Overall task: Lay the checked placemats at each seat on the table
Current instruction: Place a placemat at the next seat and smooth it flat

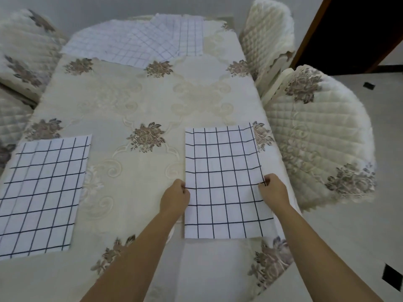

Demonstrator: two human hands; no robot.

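Observation:
A white placemat with dark checks lies flat on the near right part of the table. My left hand pinches its left edge and my right hand pinches its right edge, about midway along each side. A second checked placemat lies flat at the near left. Several more checked placemats lie overlapping in a loose pile at the far end of the table.
A cream embroidered cloth with brown flower motifs covers the table. Quilted cream chairs stand at the right, far right and left. A dark doorway opens at the top right.

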